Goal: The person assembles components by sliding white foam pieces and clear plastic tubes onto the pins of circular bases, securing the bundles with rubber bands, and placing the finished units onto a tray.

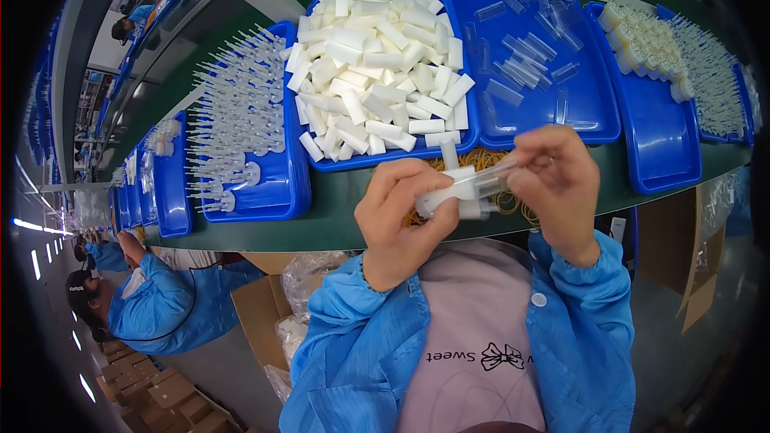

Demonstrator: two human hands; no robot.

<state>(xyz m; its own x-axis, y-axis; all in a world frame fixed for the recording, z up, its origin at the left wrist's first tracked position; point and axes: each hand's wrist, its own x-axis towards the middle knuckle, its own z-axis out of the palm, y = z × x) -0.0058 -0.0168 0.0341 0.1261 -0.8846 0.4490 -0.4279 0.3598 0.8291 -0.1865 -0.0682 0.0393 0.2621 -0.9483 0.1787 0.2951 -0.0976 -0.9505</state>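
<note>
In front of my chest, my left hand (405, 216) is closed around a white plastic part (457, 184) with a pale cylindrical body. My right hand (560, 184) pinches a clear plastic tube (496, 180), whose left end meets the white part. Whether the tube is slid over the part or only touches it, I cannot tell. Just beyond my hands, a blue tray holds a heap of white foam-like blocks (377, 56). To its right, another blue tray (577, 120) carries loose clear tubes (525, 60). Brown rubber bands (481, 159) lie beneath my hands.
Stemmed translucent parts (241, 104) fill a blue tray on the left. At the right, a blue tray (662, 152) bears white ring-shaped parts (646, 40). A co-worker in blue (160, 309) sits to the left, near an open cardboard box (261, 313) and the green tabletop (329, 228).
</note>
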